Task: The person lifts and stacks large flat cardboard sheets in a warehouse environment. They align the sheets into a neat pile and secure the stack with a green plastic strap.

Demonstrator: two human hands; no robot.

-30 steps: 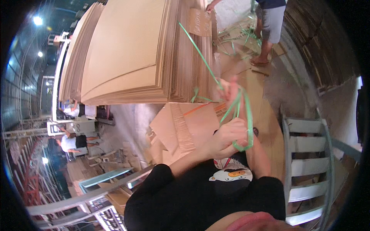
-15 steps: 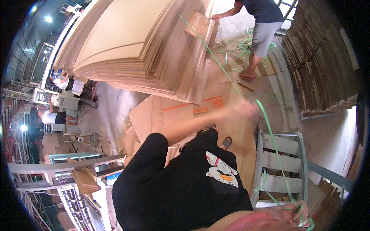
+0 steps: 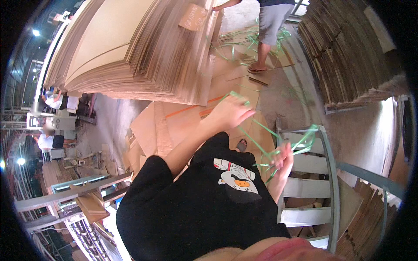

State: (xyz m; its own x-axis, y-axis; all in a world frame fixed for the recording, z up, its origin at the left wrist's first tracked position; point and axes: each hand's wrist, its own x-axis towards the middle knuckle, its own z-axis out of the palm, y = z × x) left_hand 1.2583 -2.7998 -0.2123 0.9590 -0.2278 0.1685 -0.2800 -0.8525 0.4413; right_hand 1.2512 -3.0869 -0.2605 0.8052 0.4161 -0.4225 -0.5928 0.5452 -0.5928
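A thin green plastic strap (image 3: 264,149) runs between my two hands, in front of my black shirt. My left hand (image 3: 234,111) is closed on it, with a bit of green showing above the knuckles. Lower and to the right, my right hand (image 3: 282,160) grips a loose, tangled bunch of the same strap, whose loops stick out past the fingers. Both hands are apart from the large stack of flat cardboard sheets (image 3: 170,65) ahead. Motion blurs the fingers somewhat.
Flattened cardboard (image 3: 150,126) covers the floor by my feet. A metal-framed rack with pale slats (image 3: 307,187) stands close on my right. Another cardboard stack (image 3: 348,61) rises at the far right. A co-worker (image 3: 274,26) stands ahead beside a tangle of green strap (image 3: 250,41).
My right hand has come up from the lower right corner toward my left hand. My left hand has moved left. The strap, earlier stretched long, now hangs in short loops between them.
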